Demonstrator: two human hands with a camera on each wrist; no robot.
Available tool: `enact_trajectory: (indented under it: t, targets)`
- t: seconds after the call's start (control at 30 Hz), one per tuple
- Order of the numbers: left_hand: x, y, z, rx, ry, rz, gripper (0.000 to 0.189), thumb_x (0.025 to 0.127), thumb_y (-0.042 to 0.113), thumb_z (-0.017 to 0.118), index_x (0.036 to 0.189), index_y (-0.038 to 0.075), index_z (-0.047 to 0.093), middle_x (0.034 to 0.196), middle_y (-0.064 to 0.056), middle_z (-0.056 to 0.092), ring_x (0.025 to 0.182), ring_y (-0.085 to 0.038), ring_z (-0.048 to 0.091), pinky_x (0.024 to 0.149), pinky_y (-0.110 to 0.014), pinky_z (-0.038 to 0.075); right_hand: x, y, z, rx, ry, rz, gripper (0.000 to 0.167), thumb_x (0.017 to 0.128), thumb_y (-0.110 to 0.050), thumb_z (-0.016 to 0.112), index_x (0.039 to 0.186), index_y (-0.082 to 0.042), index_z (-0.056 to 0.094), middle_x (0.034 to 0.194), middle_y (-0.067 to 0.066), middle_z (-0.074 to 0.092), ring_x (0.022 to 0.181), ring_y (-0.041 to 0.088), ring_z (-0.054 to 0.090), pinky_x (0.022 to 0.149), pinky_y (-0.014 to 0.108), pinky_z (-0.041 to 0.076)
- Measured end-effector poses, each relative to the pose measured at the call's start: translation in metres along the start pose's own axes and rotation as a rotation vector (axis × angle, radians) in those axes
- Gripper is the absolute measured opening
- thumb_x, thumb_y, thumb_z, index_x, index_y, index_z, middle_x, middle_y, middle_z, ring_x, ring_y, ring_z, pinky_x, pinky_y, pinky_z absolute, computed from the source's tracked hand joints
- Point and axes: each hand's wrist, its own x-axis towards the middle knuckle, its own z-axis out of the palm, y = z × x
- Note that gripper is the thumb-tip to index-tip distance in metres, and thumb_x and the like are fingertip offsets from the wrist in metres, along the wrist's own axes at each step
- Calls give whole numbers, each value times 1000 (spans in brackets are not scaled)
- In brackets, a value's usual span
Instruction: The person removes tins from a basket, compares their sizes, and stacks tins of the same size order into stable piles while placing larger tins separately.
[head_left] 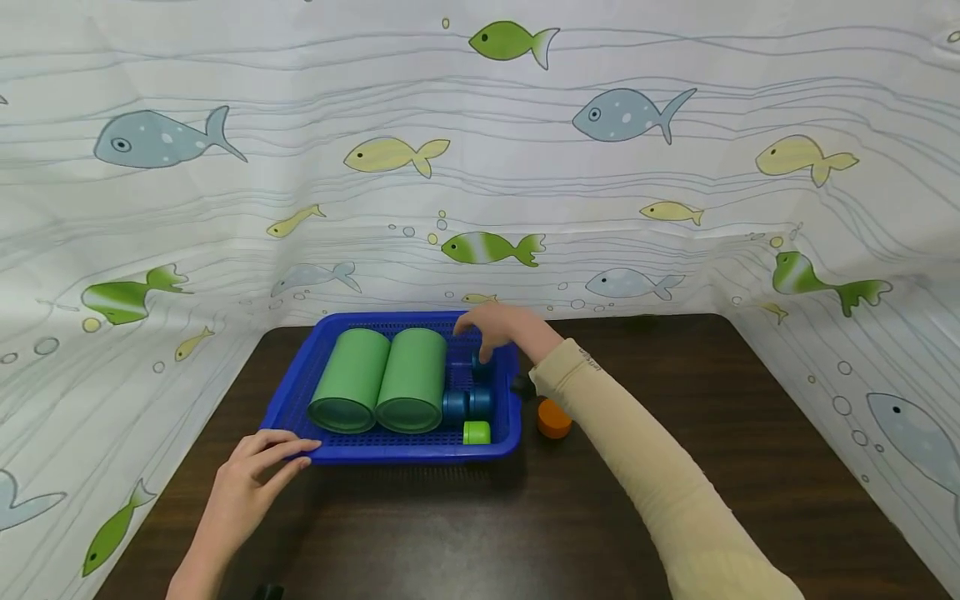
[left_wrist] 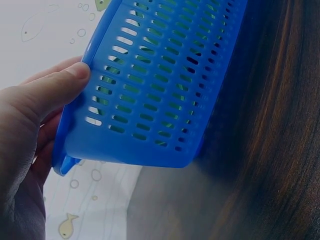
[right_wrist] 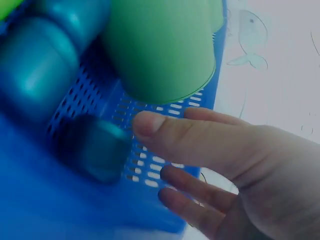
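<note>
My left hand point(head_left: 243, 487) grips the near left corner of a blue plastic basket point(head_left: 420, 454). In the left wrist view its thumb point(left_wrist: 75, 77) lies on the outer wall, with the fingers behind the rim. My right hand point(head_left: 501, 323) hangs over the basket's far right corner, fingers apart and holding nothing. Just beside its fingertips is a small dark blue cylinder point(right_wrist: 97, 147), low in the basket. Two more blue cylinders point(head_left: 467, 404) lie end to end nearer me, with a lime green one point(head_left: 476, 432) in front. Two large pale green cylinders point(head_left: 411, 375) fill the left side.
An orange round piece point(head_left: 553, 419) sits on the dark wooden table point(head_left: 675, 467), right of the basket. Between them, a small black item point(head_left: 522, 386) shows by the basket's right wall. A fish-patterned sheet point(head_left: 480, 192) surrounds the table at the back and sides.
</note>
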Motion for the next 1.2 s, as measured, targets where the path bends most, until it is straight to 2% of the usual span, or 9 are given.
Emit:
enact_trajectory:
  t: [0.23, 0.47, 0.6, 0.8, 0.97, 1.2]
  targets:
    - [0, 1, 1, 7, -4, -16, 46, 64, -12, 82, 99, 19, 79, 95, 6, 65, 95, 5, 46, 80, -11, 35, 19, 0, 13, 40, 16, 54, 61, 85, -13, 78, 141, -17, 54, 145, 7, 54, 136, 26, 49, 108, 41, 45]
    - [2, 0, 3, 3, 6, -4, 47, 64, -13, 83, 98, 19, 79, 94, 6, 65, 93, 4, 46, 78, -13, 36, 28, 3, 29, 60, 18, 130, 60, 85, -7, 76, 140, -16, 55, 144, 8, 54, 133, 28, 51, 104, 42, 48]
    - [2, -1, 3, 1, 13, -9, 47, 63, -12, 83, 98, 19, 79, 94, 5, 66, 93, 4, 45, 77, -14, 36, 31, 4, 33, 90, 47, 130, 58, 85, -5, 76, 139, -15, 56, 144, 10, 54, 133, 28, 51, 105, 42, 48]
    - [1, 2, 1, 11, -4, -13, 47, 65, -13, 82, 100, 19, 79, 95, 7, 65, 93, 5, 46, 78, -14, 36, 37, 3, 39, 103, 35, 95, 58, 86, -15, 78, 140, -16, 57, 146, 9, 54, 136, 28, 50, 108, 40, 46]
    - [0, 1, 1, 6, -2, -20, 46, 65, -12, 82, 99, 19, 79, 95, 6, 65, 94, 4, 46, 79, -12, 36, 39, 1, 44, 119, 31, 116, 58, 85, -13, 78, 139, -16, 57, 144, 10, 55, 135, 29, 50, 107, 41, 46]
    - [-3, -2, 2, 2, 14, 3, 48, 63, -12, 83, 99, 19, 79, 95, 5, 66, 96, 3, 47, 81, -11, 36, 40, -2, 50, 122, -3, 142, 64, 82, -13, 81, 141, -18, 56, 149, 9, 51, 138, 28, 47, 110, 43, 43]
